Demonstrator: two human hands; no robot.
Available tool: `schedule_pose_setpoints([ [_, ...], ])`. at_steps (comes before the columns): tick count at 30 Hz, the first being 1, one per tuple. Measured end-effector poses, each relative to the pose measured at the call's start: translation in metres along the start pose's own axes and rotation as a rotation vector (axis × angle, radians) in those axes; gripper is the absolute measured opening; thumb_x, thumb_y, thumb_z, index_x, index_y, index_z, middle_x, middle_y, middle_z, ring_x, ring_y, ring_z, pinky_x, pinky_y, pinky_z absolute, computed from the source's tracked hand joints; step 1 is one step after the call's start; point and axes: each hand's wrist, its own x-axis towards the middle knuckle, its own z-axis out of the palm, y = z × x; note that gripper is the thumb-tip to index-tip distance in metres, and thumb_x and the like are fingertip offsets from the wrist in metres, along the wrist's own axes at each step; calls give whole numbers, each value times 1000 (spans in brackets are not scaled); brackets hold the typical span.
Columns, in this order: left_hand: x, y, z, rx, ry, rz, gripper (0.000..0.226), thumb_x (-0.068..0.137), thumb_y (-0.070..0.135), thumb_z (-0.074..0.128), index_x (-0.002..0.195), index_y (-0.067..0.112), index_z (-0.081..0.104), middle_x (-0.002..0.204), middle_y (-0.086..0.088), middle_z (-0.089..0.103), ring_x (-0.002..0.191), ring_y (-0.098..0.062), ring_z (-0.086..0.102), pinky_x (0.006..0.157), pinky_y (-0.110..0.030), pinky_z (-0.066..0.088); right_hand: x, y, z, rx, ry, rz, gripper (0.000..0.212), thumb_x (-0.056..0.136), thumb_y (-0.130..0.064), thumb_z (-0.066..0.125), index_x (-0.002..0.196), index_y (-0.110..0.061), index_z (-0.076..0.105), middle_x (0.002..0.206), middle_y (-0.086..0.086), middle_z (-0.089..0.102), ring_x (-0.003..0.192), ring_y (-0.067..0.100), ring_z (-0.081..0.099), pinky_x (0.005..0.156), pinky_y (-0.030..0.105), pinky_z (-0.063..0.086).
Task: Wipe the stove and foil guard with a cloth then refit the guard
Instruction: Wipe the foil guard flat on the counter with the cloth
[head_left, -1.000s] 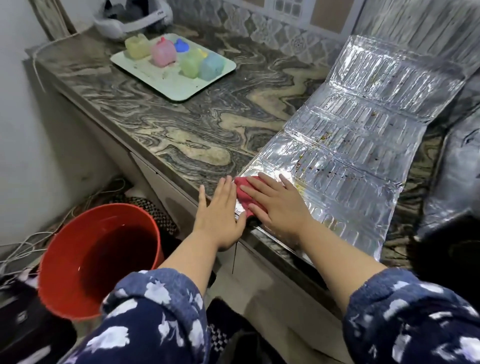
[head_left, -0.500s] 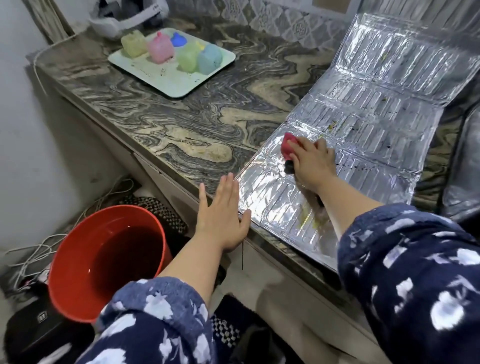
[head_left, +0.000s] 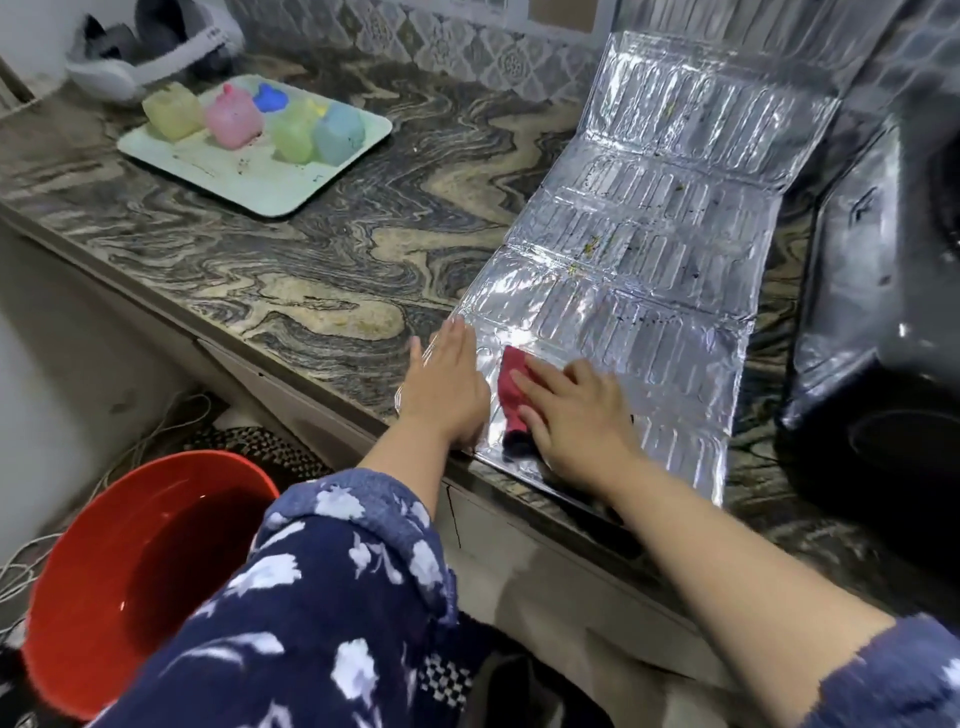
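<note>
foil, stone, cloth and plastic

the foil guard (head_left: 639, 291) is shiny embossed metal foil, ribbed in panels, creased at its folds and speckled with dark and yellowish spots. under it the tabletop (head_left: 311, 270) is polished stone with swirling grey and tan veins. on the guard's near end lies a soft, matt red cloth (head_left: 511, 387). below the tabletop edge, the red bucket (head_left: 104, 561) looks like smooth glossy plastic.
</note>
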Motion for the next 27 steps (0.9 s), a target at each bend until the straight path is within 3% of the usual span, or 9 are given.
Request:
schedule_pose_setpoints([
  [3, 2, -1, 10, -4, 71, 18, 60, 100, 31, 17, 152, 8, -3, 162, -7, -7, 149, -17, -9, 120, -46, -5, -25, 14, 10, -33, -34, 17, 54, 91, -52, 29, 139, -33, 44, 147, -7, 45, 126, 31, 47, 97, 42, 22],
  [7, 3, -4, 17, 32, 94, 38, 67, 98, 47, 10, 152, 9, -6, 161, -5, -10, 148, -16, -12, 121, -45, -5, -21, 49, 2, 0, -101, 41, 65, 86, -64, 9, 146, -43, 21, 157, -14, 20, 146, 22, 18, 112, 48, 10],
  [10, 3, -5, 17, 86, 90, 39, 69, 98, 49, 8, 151, 9, -7, 161, -7, -12, 148, -17, -13, 121, -47, -3, -20, 83, -1, -11, -54, 184, 75, 80, -64, -2, 148, -41, 18, 159, -13, 14, 147, 22, 11, 114, 48, 8],
  [14, 2, -3, 17, 99, 97, 42, 69, 97, 49, 7, 151, 9, -7, 161, -6, -11, 148, -18, -13, 121, -47, -1, -9, 116, 2, -39, -25, 360, 68, 86, -60, 5, 148, -37, 22, 159, -10, 18, 147, 21, 13, 115, 51, 5],
  [17, 2, -1, 18, 89, 114, 27, 69, 97, 49, 7, 152, 9, -6, 161, -6, -10, 148, -18, -12, 121, -48, 1, 10, 120, 3, -59, -81, 415, 56, 97, -52, 15, 150, -35, 16, 160, -8, 11, 148, 20, 6, 116, 53, 4],
  [23, 4, 0, 20, 84, 121, 20, 69, 97, 49, 8, 152, 9, -5, 161, -6, -8, 149, -17, -11, 121, -48, 0, 16, 62, -2, 57, -106, 245, 60, 95, -57, 15, 150, -35, 10, 161, -8, 3, 148, 18, 0, 116, 52, 4],
  [27, 4, -1, 20, 54, 129, 16, 69, 97, 48, 12, 153, 9, -2, 162, -5, -7, 149, -16, -10, 121, -47, -2, -20, 40, -1, 78, -157, 83, 62, 89, -66, 13, 147, -45, 7, 161, -9, 1, 148, 17, -3, 116, 53, 0],
])
